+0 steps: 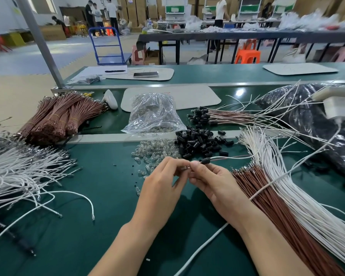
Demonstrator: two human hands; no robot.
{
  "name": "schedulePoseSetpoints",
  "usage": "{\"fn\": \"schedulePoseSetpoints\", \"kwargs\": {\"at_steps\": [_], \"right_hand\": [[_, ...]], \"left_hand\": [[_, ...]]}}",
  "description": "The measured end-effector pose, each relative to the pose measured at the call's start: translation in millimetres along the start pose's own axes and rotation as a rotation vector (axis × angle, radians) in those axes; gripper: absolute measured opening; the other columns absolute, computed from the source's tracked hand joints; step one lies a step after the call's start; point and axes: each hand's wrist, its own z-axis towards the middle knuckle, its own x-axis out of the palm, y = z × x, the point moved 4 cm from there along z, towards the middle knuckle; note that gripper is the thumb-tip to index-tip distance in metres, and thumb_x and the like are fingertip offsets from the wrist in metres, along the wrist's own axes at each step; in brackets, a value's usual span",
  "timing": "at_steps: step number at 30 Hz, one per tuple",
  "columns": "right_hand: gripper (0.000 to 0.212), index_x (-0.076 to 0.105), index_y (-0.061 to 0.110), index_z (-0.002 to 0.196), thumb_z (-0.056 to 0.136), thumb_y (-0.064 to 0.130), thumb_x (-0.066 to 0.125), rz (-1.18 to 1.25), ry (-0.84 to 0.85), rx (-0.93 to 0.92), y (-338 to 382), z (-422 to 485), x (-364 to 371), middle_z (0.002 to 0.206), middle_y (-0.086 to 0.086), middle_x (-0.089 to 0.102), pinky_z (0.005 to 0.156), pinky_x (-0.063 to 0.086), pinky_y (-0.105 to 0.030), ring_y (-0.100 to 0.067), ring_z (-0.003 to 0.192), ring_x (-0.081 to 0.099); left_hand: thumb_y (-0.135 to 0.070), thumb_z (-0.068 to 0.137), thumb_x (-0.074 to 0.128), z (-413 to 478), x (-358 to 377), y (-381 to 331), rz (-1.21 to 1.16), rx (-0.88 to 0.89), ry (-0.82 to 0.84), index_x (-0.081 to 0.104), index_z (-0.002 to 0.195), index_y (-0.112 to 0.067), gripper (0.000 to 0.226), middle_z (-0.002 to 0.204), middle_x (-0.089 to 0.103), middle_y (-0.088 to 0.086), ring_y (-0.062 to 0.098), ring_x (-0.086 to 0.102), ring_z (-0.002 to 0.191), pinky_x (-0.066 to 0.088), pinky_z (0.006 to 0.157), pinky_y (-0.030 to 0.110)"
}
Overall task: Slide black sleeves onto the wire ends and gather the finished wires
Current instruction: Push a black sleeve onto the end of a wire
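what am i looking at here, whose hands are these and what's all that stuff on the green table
There is no machine: a person works with bare hands, and the single picture comes from a camera worn on their head, looking down. The left hand and right hand together pinch the end of a thin wire that carries a short black tubular sleeve. On the green table top lie a heap of loose black sleeves, small clear glass bulbs, a clear plastic bag, banded bundles of brown wires, loose white wires, and, farther back, a row of wires already sleeved.
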Motion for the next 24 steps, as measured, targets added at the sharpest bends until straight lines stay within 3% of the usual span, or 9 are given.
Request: {"fn": "schedulePoseSetpoints", "kwargs": {"at_steps": [9, 14, 16, 19, 24], "right_hand": [[0.031, 0.083, 0.015, 0.084, 0.065, 0.039, 0.084, -0.07, 0.007, 0.014, 1.9, -1.6, 0.5, 0.08, -0.005, 0.074, 0.067, 0.057, -0.02, -0.009, 0.073, 0.07], [0.025, 0.082, 0.015, 0.078, 0.065, 0.036, 0.083, -0.058, -0.029, -0.003, 4.2, -3.0, -1.8, 0.075, -0.002, 0.071, 0.06, 0.056, -0.02, -0.006, 0.069, 0.067], [0.022, 0.082, 0.016, 0.077, 0.066, 0.034, 0.082, -0.043, -0.044, -0.007, 5.7, -3.9, -2.7, 0.077, -0.001, 0.073, 0.06, 0.055, -0.02, -0.005, 0.069, 0.066], [0.021, 0.082, 0.016, 0.076, 0.064, 0.033, 0.082, -0.042, -0.059, -0.008, 6.2, -4.3, -3.2, 0.08, -0.001, 0.073, 0.06, 0.055, -0.02, -0.004, 0.068, 0.066], [0.02, 0.081, 0.015, 0.075, 0.065, 0.032, 0.081, -0.031, -0.046, -0.014, 5.0, -4.4, -1.8, 0.077, 0.0, 0.071, 0.061, 0.055, -0.018, -0.003, 0.063, 0.062]], "left_hand": [[-0.015, 0.092, 0.072, -0.2, -2.7, 2.8, -0.009, -0.03, 0.007, 0.067, 0.101, -0.027, 0.016, 0.095, 0.064, -0.018, 0.005, 0.065, 0.091, 0.053, 0.077, 0.026], [-0.032, 0.093, 0.068, -0.3, -3.2, 1.7, 0.045, -0.039, 0.011, 0.065, 0.111, -0.031, 0.019, 0.097, 0.063, -0.019, 0.001, 0.063, 0.094, 0.051, 0.079, 0.021], [-0.037, 0.093, 0.066, 0.7, -4.3, 2.3, 0.087, -0.025, 0.01, 0.066, 0.115, -0.028, 0.024, 0.097, 0.064, -0.018, 0.002, 0.063, 0.092, 0.052, 0.081, 0.025], [-0.031, 0.093, 0.07, 1.6, -7.0, 3.2, 0.106, 0.015, -0.017, 0.072, 0.107, -0.023, 0.017, 0.096, 0.067, -0.018, 0.003, 0.063, 0.088, 0.055, 0.077, 0.034], [-0.033, 0.091, 0.069, 0.6, -5.3, 3.5, 0.075, -0.006, -0.024, 0.075, 0.102, -0.02, 0.018, 0.098, 0.07, -0.016, 0.004, 0.065, 0.091, 0.055, 0.078, 0.033]]}}
